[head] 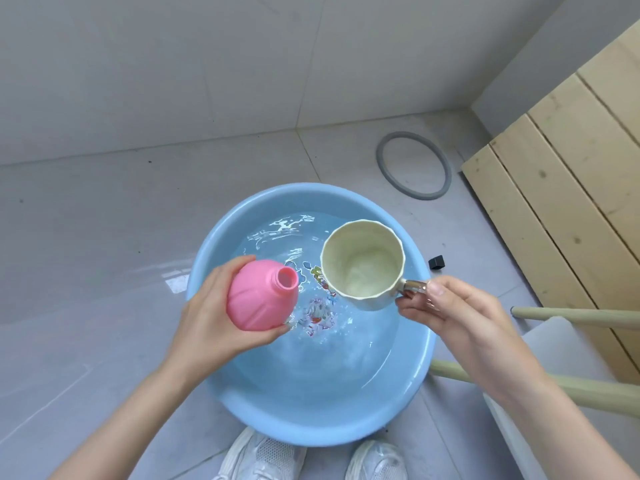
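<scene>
Over the blue basin [311,431] of water [311,372], the left hand [204,323] grips a pink plastic bottle [259,303], fingers and thumb curled round its rounded body. Its long axis runs tilted from lower left to upper right, and the uncapped neck points up and right toward a cream mug [362,268]. The right hand [453,317] pinches the mug's handle, which sticks out to the right. The mug's mouth faces upward, just above the water. A colourful print [318,315] on the basin's bottom is too rippled to read. The basin sits on the tiled floor [104,237], white shoes [263,457] touching its near rim.
</scene>
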Tool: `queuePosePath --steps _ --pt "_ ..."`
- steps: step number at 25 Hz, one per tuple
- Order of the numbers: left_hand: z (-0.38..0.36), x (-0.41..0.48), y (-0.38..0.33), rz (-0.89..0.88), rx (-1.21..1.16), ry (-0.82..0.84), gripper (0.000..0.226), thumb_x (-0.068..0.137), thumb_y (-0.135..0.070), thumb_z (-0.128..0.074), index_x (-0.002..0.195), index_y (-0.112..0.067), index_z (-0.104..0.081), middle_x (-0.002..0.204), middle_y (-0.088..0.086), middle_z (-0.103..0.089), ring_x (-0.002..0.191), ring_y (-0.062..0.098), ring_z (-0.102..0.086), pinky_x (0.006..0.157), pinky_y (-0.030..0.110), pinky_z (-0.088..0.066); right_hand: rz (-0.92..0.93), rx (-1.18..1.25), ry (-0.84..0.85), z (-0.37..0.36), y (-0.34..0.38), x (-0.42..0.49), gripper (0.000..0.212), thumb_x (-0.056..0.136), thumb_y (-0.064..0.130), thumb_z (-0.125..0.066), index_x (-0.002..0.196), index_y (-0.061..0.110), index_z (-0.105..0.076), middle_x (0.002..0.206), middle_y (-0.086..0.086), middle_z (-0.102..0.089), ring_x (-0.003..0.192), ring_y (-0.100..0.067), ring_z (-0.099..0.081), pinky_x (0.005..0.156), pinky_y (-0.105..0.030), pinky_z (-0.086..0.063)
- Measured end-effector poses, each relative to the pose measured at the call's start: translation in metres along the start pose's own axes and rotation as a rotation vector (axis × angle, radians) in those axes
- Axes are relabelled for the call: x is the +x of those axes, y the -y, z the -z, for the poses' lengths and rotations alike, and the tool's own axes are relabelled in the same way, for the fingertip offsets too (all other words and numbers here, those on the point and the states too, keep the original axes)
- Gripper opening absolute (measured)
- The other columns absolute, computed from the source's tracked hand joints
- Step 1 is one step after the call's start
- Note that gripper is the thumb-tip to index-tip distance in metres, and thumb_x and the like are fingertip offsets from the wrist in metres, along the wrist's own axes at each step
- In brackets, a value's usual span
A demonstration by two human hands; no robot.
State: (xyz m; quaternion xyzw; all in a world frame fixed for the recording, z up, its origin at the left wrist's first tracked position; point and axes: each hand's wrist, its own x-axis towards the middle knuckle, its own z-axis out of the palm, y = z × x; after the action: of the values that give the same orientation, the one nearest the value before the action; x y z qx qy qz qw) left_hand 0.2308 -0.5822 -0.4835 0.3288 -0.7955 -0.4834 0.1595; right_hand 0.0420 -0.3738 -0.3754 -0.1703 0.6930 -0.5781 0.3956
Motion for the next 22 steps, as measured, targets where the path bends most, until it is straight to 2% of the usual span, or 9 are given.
queuePosePath --steps 3,7,10,12,14,17,22 --pt "-0.007 -0.003 0.007 -0.086 0.098 -0.027 0.095 0.045 -0.073 -0.071 0.129 -0.040 -0.041 0.122 -0.027 -0.049 0.107 -0.004 -0.049 0.089 0.021 -0.040 0.012 0.011 -0.020 -0.005 -0.004 0.003 0.053 0.055 0.063 -0.081 0.076 0.015 -0.072 0.083 -0.012 -0.068 0.085 -0.025 -0.066 0.083 -0.031 -0.054" --pt "-0.013 -0.004 0.022 -0.157 0.194 -0.046 0.097 0.050 -0.075 -0.068 0.133 -0.031 -0.042 0.125 -0.017 -0.054 0.110 0.007 -0.053 0.085 0.027 -0.046 0.003 -0.023 -0.059 -0.015 -0.013 0.008 0.056 0.052 0.064 -0.080 0.076 0.013 -0.075 0.081 -0.011 -0.070 0.078 -0.023 -0.067 0.076 -0.030 -0.056" --pt "-0.017 -0.004 0.028 -0.168 0.199 -0.061 0.098 0.051 -0.074 -0.068 0.133 -0.029 -0.043 0.127 -0.014 -0.054 0.112 0.009 -0.054 0.086 0.029 -0.048 0.012 -0.092 -0.084 -0.019 -0.018 0.012 0.037 0.061 0.050 -0.075 0.071 0.015 -0.074 0.079 -0.010 -0.070 0.074 -0.021 -0.066 0.074 -0.030 -0.055" --pt "-0.019 -0.004 0.032 -0.193 0.212 -0.069 0.097 0.052 -0.074 -0.068 0.133 -0.028 -0.043 0.127 -0.011 -0.055 0.112 0.011 -0.055 0.085 0.031 -0.049 0.022 -0.135 -0.100 -0.023 -0.019 0.016 0.037 0.059 0.052 -0.076 0.070 0.017 -0.074 0.079 -0.012 -0.070 0.072 -0.021 -0.065 0.073 -0.030 -0.055" --pt "-0.021 -0.005 0.034 -0.209 0.229 -0.081 0.097 0.052 -0.074 -0.069 0.134 -0.028 -0.041 0.127 -0.009 -0.056 0.111 0.014 -0.057 0.083 0.033 -0.052 0.040 -0.195 -0.112 -0.025 -0.021 0.019 0.050 0.053 0.063 -0.078 0.072 0.017 -0.074 0.081 -0.014 -0.071 0.073 -0.021 -0.066 0.076 -0.031 -0.056" --pt "-0.024 -0.006 0.037 -0.218 0.265 -0.104 0.098 0.053 -0.075 -0.068 0.134 -0.028 -0.041 0.126 -0.007 -0.057 0.107 0.017 -0.060 0.077 0.035 -0.055 0.053 -0.232 -0.140 -0.025 -0.021 0.021 0.040 0.062 0.052 -0.070 0.073 0.014 -0.074 0.078 -0.012 -0.071 0.074 -0.020 -0.067 0.079 -0.032 -0.055" --pt "-0.027 -0.006 0.039 -0.210 0.287 -0.128 0.098 0.054 -0.076 -0.067 0.134 -0.027 -0.040 0.125 -0.005 -0.058 0.104 0.021 -0.063 0.074 0.038 -0.056 0.064 -0.278 -0.133 -0.026 -0.018 0.021 0.042 0.058 0.060 -0.075 0.073 0.021 -0.075 0.081 -0.006 -0.072 0.074 -0.018 -0.067 0.081 -0.030 -0.057"
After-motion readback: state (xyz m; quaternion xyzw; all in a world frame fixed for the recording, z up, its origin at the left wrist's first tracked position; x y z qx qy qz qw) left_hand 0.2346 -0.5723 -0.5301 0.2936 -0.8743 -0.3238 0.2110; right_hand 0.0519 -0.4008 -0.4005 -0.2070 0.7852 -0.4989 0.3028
